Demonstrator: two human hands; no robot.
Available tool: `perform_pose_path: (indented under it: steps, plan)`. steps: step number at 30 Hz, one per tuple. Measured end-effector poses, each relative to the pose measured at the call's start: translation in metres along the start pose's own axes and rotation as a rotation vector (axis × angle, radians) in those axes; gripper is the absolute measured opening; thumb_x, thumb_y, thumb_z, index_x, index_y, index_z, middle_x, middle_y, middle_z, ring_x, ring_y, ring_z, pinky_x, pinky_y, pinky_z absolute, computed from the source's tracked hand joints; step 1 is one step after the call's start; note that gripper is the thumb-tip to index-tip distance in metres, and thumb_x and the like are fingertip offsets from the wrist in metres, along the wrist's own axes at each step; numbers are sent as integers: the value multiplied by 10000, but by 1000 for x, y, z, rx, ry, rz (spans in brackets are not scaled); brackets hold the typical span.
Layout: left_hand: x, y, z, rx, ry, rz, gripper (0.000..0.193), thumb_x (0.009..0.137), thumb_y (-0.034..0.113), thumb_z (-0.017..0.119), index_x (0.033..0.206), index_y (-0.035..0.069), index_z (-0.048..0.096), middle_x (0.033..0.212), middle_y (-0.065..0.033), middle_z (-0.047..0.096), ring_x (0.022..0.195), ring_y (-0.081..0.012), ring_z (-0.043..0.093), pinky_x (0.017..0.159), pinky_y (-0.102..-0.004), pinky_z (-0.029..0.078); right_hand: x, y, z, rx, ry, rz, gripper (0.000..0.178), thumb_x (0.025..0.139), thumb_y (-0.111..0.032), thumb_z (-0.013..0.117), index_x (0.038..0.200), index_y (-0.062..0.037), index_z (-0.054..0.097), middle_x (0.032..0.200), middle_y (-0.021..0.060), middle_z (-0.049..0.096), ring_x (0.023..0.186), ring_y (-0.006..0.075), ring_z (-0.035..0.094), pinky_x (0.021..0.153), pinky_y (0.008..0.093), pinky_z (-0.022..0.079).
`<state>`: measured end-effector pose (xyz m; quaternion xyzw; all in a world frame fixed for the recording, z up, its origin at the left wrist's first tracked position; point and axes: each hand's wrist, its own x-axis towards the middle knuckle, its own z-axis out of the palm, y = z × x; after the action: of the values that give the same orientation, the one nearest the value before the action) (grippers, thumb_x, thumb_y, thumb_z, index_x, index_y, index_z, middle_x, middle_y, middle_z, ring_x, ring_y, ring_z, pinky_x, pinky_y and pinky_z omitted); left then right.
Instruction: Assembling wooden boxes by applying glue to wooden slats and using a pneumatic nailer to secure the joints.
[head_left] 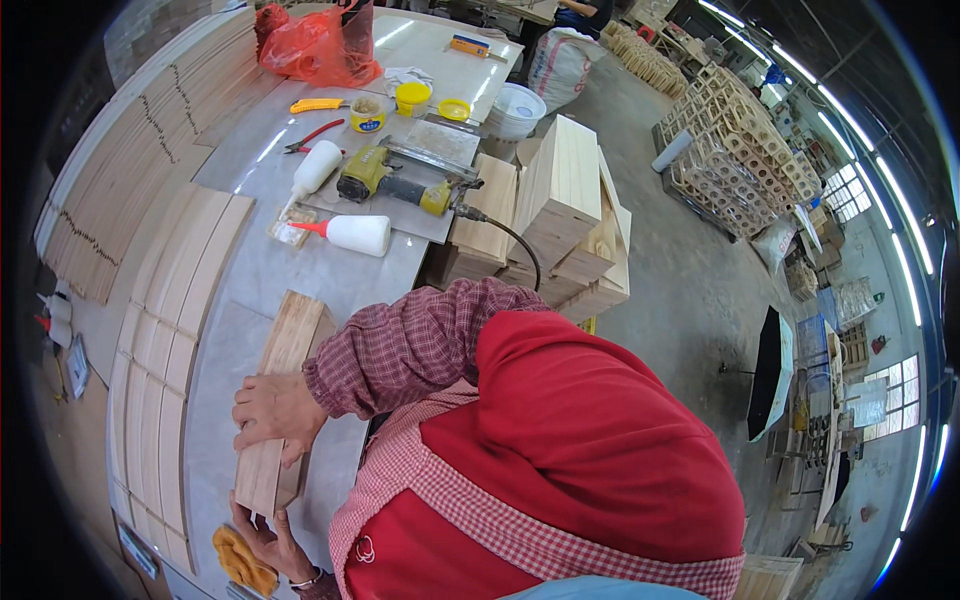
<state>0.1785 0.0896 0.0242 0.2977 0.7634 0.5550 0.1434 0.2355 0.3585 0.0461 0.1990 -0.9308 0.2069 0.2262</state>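
Observation:
A narrow, pale wooden box-like piece (289,335) lies lengthwise on the grey work surface (222,375). My right hand (280,415) grips it from above near its middle, the fingers bent over the left edge. At its lower end my left hand (270,548) holds the wood between thumb and fingers. Just beside that hand is a crumpled orange-brown cloth (243,558). Beyond the piece lie a white squeeze bottle (358,235) with a red tip, a second white bottle (315,168) and a yellow-green nail gun (398,187) with a black hose.
Long wooden strips (160,375) and stacked boards (120,190) line the left side. Farther off are red-handled pliers (318,136), a yellow utility knife (316,105), a yellow-labelled jar (368,116) and a red plastic bag (318,50). Wooden boxes (562,200) are stacked at the table's right edge.

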Motion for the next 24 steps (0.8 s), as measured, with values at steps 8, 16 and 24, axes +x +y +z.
perform_pose_path:
  steps: [8, 16, 24]
  plan:
    - [-3, -27, -4, 55, 79, 104, 684, 753, 201, 734, 1343, 23, 436, 1330, -149, 436, 1183, -303, 466, 969, -395, 422, 14, -3, -12, 206, -59, -11, 481, 640, -334, 707, 1053, -118, 589, 887, 88, 581, 831, 280, 543, 765, 395, 435]
    - [2, 15, -1, -80, 82, 208, 670, 700, 80, 768, 1302, 12, 483, 1213, -126, 518, 1024, -230, 551, 907, -314, 474, 18, -19, -32, 176, -172, 35, 614, 667, -243, 754, 1232, -83, 574, 1074, 120, 557, 946, 266, 519, 857, 361, 416]
    - [5, 4, 5, -41, 159, 245, 640, 692, 156, 795, 1267, 66, 529, 1165, -78, 559, 975, -197, 580, 881, -283, 488, 14, -22, -36, 176, -247, 115, 638, 641, -181, 792, 1230, -69, 575, 1114, 131, 537, 964, 258, 514, 850, 351, 432]
